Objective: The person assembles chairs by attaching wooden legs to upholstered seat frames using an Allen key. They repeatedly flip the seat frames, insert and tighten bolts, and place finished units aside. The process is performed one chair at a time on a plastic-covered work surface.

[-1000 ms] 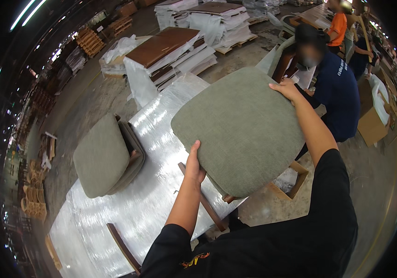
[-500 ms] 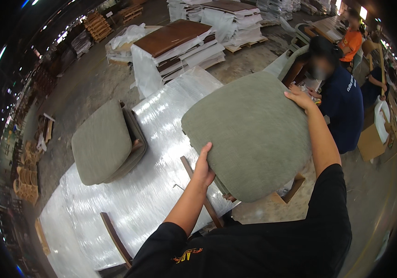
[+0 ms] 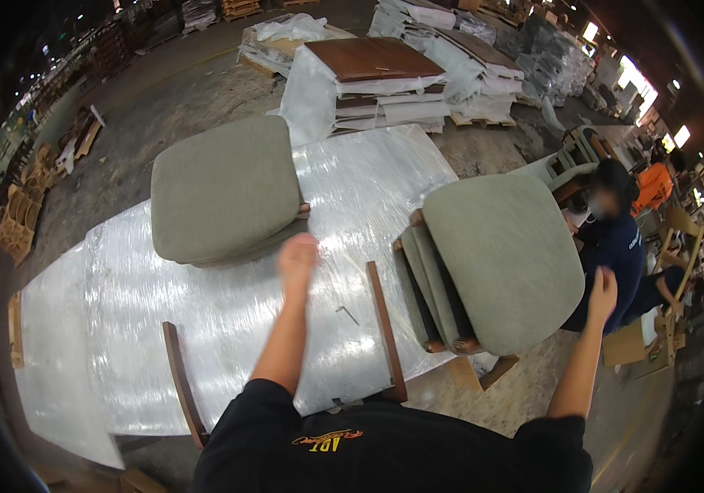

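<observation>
A stack of olive-green upholstered chair seats [image 3: 508,255] rests on the plastic-wrapped surface [image 3: 245,345], its top seat offset over those below. Just beyond its right edge, my right hand [image 3: 604,293] is raised with fingers curled together, touching nothing I can see. A second stack of the same seats [image 3: 224,189] sits farther left. My left hand [image 3: 297,256] hovers beside that stack's near right corner, smeared by motion, so its fingers are unclear. Between the stacks lie a small L-shaped hex key [image 3: 347,315] and a brown wooden strip [image 3: 386,333].
Another wooden strip [image 3: 183,382] lies to the left. A co-worker in a navy shirt [image 3: 621,261] is close on the right, near a cardboard box [image 3: 635,343]. Behind the wrapped surface stand brown panels [image 3: 372,59] stacked with white sheeting.
Both hands have let go of the seat, now resting on the right stack. My left hand has moved left toward the other stack; my right hand has dropped away rightward. The view has shifted.
</observation>
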A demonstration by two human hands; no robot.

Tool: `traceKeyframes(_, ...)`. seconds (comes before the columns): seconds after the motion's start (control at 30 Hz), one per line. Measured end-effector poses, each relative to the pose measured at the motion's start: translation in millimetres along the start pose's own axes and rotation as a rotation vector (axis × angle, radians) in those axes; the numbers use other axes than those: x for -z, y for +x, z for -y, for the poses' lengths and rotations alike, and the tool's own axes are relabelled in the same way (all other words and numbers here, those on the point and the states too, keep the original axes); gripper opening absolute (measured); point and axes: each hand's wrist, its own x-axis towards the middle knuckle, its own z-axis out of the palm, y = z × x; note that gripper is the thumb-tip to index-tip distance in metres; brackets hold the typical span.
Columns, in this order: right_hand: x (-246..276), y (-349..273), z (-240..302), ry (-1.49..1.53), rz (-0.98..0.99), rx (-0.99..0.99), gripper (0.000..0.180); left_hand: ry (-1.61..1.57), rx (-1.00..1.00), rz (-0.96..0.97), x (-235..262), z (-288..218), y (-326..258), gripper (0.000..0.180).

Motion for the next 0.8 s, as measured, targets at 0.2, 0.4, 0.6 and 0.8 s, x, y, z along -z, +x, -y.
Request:
traceKeyframes(0.2, 146.3, -357.4, -45.5, -0.686, -0.013, -0.418, 0.040, 0.797, -0.427, -0.904, 265.7, -74.6, 169.5, 0.047)
traceKeyframes(0.4, 113.6, -616.5, 65.5, -0.434, 0.997, -1.272, 0.035, 0.987, 0.328, -0.518, 349.7, -102.2, 288.0, 0.078)
traceKeyframes(0.6, 117.3, -608.0, 161.5, -0.345, 1.511, -0.967, 0.033, 0.614, 0.221, -0.622, 363.5, -90.5, 284.1, 0.078)
traceKeyframes(0.8, 67.4, -515.6, 197.8, -0.140, 1.292, -1.125, 0.032, -0.010, -0.091, -0.769, 353.5, -97.7, 224.5, 0.060)
